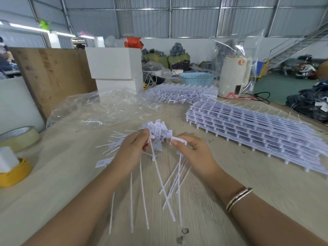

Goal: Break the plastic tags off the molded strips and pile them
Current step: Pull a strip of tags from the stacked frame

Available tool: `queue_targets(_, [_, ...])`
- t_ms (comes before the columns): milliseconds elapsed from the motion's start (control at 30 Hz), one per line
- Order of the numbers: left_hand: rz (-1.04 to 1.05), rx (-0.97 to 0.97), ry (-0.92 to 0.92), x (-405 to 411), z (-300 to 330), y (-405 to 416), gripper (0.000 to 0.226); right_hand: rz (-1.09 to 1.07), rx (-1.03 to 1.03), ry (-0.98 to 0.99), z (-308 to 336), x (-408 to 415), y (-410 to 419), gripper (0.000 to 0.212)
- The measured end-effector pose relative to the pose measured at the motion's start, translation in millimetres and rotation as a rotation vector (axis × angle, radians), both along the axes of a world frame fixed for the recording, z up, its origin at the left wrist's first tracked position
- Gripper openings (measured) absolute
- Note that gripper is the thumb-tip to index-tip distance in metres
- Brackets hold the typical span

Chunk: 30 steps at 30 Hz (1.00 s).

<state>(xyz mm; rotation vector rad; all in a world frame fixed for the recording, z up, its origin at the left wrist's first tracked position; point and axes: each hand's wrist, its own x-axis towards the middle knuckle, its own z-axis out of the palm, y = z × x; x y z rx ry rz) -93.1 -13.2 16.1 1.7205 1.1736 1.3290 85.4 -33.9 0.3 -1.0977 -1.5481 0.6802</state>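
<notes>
Left hand (pixel 132 150): fingers curled round a bunch of tags (pixel 158 133), tails hanging toward the tabletop (pixel 230 201). Right hand (pixel 192 150): thumb and fingers pinch one tag (pixel 178 140). Loose tags (pixel 115 142) piled behind left hand. Stacked strips (pixel 257 132) at right, well apart; more strips (pixel 182 93) beyond. Plastic bag (pixel 99 107), tape rolls (pixel 19 137) at left.

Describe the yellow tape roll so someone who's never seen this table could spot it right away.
Start at the wooden table and go to its left edge, level with the person's left hand. The yellow tape roll lies flat there with a white block on it; the clear tape roll behind it is pale.
</notes>
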Motion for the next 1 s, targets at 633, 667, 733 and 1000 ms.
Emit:
queue_targets(633, [0.049,0.414,0.593,12,-4,-17,0.012,-0.039,0.074,-0.402,-3,-6,2,0.030])
queue_targets(667, [0.075,0.413,0.643,9,-3,-15,0.010,-0.045,0.081,-0.372,-3,-6,2,0.028])
queue_targets(733, [0.100,0.366,0.742,4,-2,-13,0.025,-0.049,0.079,-0.350,-4,-7,2,0.022])
queue_targets(1000, [-0.018,0.283,0.623,5,-5,-14,0.024,0.093,0.013,-0.307,-5,-8,-1,0.016])
